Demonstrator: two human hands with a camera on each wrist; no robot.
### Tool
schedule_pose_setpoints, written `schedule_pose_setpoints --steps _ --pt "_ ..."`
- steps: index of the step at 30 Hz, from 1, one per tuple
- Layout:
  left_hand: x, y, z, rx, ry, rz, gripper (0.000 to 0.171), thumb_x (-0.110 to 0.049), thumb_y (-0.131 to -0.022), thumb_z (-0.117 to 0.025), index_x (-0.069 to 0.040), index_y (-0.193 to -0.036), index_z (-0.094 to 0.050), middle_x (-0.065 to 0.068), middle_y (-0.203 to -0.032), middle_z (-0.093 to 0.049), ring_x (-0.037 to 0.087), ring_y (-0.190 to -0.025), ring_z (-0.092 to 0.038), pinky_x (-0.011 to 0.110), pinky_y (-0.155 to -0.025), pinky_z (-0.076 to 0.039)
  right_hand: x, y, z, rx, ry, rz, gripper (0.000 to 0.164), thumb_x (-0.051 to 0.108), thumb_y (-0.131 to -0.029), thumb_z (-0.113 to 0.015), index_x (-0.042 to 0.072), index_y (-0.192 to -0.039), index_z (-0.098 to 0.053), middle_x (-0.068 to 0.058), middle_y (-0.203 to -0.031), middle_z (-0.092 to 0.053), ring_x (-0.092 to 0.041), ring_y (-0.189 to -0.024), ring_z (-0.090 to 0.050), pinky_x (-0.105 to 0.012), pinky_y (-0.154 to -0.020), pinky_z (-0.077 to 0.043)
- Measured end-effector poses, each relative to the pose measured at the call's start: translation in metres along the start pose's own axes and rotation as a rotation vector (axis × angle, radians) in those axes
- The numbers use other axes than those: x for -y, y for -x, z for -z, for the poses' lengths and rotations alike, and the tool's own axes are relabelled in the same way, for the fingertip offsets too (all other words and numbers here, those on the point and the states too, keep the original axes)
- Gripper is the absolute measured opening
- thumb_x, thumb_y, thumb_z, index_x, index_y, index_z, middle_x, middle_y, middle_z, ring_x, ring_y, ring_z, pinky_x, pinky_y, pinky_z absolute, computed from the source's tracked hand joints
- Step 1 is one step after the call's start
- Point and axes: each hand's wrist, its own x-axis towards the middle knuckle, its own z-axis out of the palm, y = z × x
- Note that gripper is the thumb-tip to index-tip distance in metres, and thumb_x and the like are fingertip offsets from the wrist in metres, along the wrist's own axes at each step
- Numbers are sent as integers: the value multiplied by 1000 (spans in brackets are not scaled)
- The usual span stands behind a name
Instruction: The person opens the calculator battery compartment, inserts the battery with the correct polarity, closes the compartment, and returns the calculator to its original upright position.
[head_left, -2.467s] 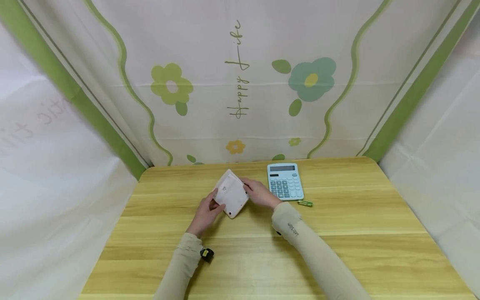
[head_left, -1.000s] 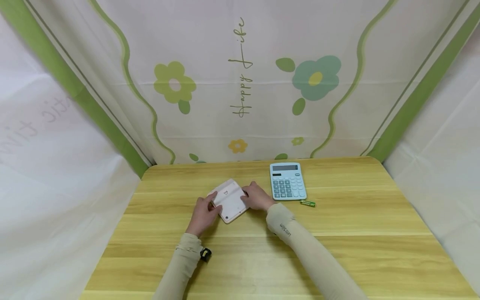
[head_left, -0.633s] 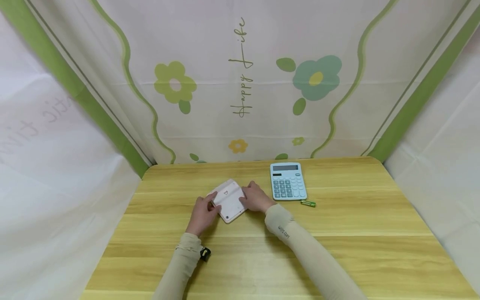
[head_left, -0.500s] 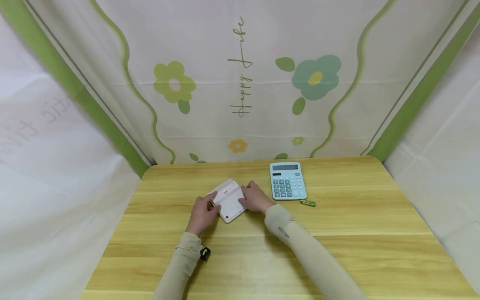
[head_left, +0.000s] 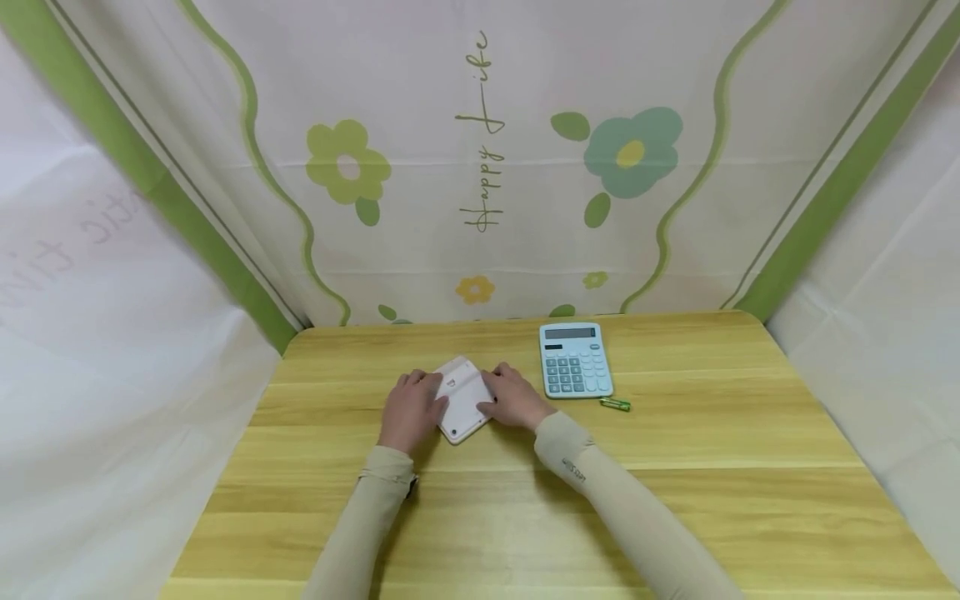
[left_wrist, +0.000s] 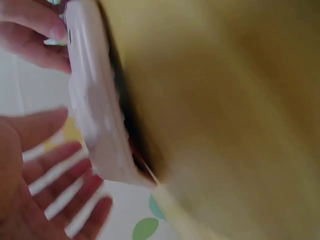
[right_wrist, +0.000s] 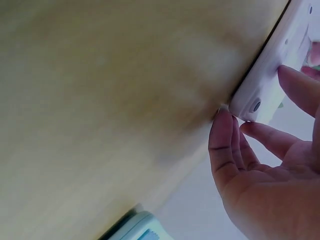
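pale pink device [head_left: 462,407]: smooth plastic, soft sheen | light blue calculator [head_left: 576,358], right: matt plastic casing | its display [head_left: 570,333]: dark, glossy | green battery [head_left: 615,404]: shiny wrap | bench [head_left: 720,433]: smooth wood-grain, faint gloss | far hanging [head_left: 420,225]: printed cloth, lightly creased | sleeves [head_left: 637,508]: matt, wrinkled cloth

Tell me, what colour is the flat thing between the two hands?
The flat thing is a very pale pinkish white, seen best in the head view.

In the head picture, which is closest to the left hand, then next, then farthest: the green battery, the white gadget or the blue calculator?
From the left hand:
1. white gadget, just right of it
2. blue calculator, farther right
3. green battery, farthest right, by the calculator's lower right corner
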Motion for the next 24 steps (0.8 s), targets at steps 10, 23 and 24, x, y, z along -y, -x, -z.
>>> schedule_pose_setpoints --steps 10,23,24 --pt "-7 -28 -10 27 -37 27 33 -23 -91 -82 -5 -117 -77 17 -112 -74 34 -100 -67 46 -86 -59 0 -1 2 33 5 2 68 32 -100 -70 3 -156 -44 -17 -139 -53 -29 -123 -56 -45 -110 -48" --pt "-8 -35 -12 26 -309 -157 12 -17 -97 -74 -6 -92 -76 10 -85 -74 25 -71 -64 38 -64 -57 0 0 5 46 -6 -19 68 33 -101 -69 5 -157 -43 -14 -142 -52 -26 -122 -55 -43 -110 -48" --pt "-9 -35 -12 32 -330 -174 11 -16 -97 -73 -5 -94 -76 10 -86 -74 25 -71 -64 37 -63 -58 1 0 5 47 -9 -23 68 33 -101 -69 6 -157 -43 -14 -142 -52 -26 -122 -55 -43 -110 -47"
